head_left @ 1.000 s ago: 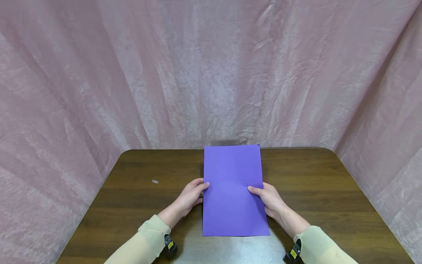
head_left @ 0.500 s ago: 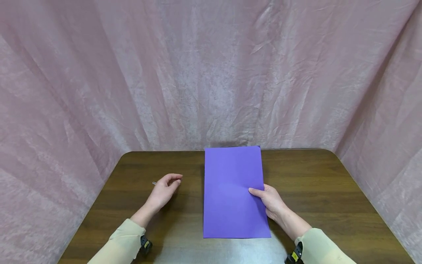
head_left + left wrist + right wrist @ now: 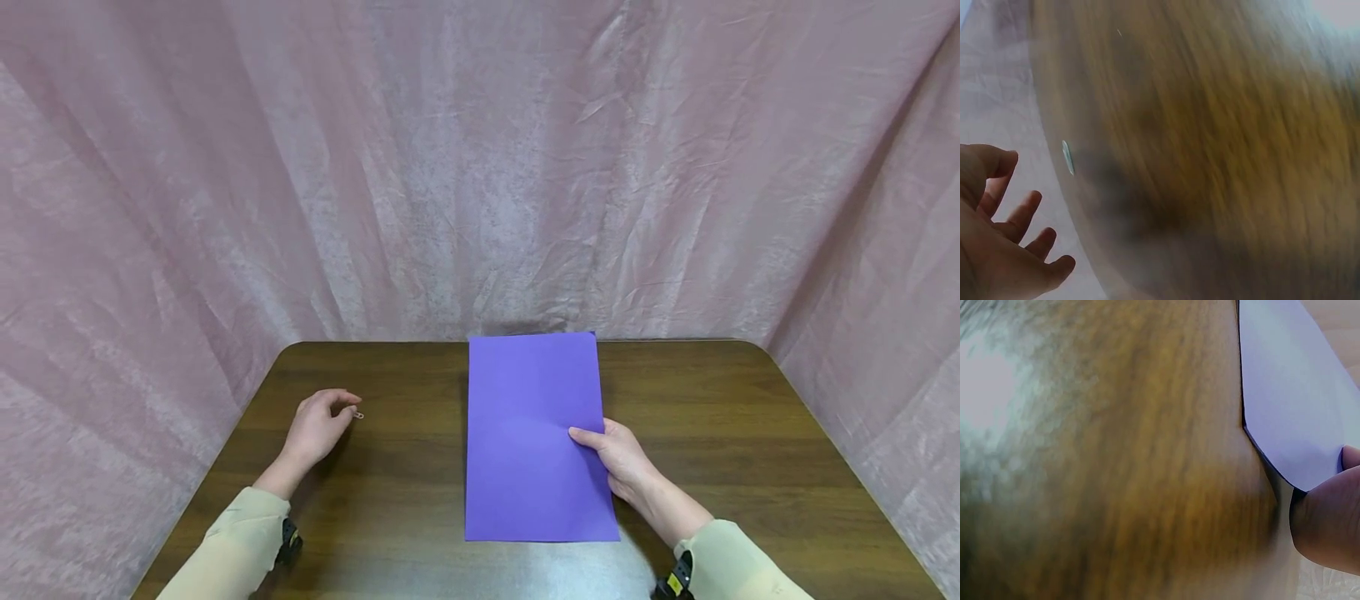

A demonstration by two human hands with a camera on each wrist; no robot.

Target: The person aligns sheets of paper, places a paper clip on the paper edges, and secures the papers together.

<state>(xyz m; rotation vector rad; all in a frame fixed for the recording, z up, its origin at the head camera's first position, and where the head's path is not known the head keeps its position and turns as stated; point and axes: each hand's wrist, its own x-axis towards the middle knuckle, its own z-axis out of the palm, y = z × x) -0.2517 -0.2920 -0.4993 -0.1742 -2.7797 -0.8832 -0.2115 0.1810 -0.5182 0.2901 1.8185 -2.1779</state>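
A purple sheet of paper point(image 3: 536, 450) stands out in the middle of the head view, its long side pointing away from me. My right hand point(image 3: 630, 475) grips its right edge, thumb on top and the other fingers underneath. In the right wrist view, the paper point(image 3: 1291, 394) bends slightly off the table near that hand. A small pale paper clip point(image 3: 359, 415) lies on the table to the left. My left hand point(image 3: 318, 429) is just beside it, fingers loosely bent. The left wrist view shows the paper clip point(image 3: 1068, 157) apart from the fingertips.
The brown wooden table point(image 3: 712, 408) has rounded far corners. Behind it and along both sides hangs a pink curtain point(image 3: 480, 167). Glare whitens the table near its front.
My left hand has let go of the paper's left edge and moved left to the paper clip. My right hand keeps its grip, and the paper has barely shifted.
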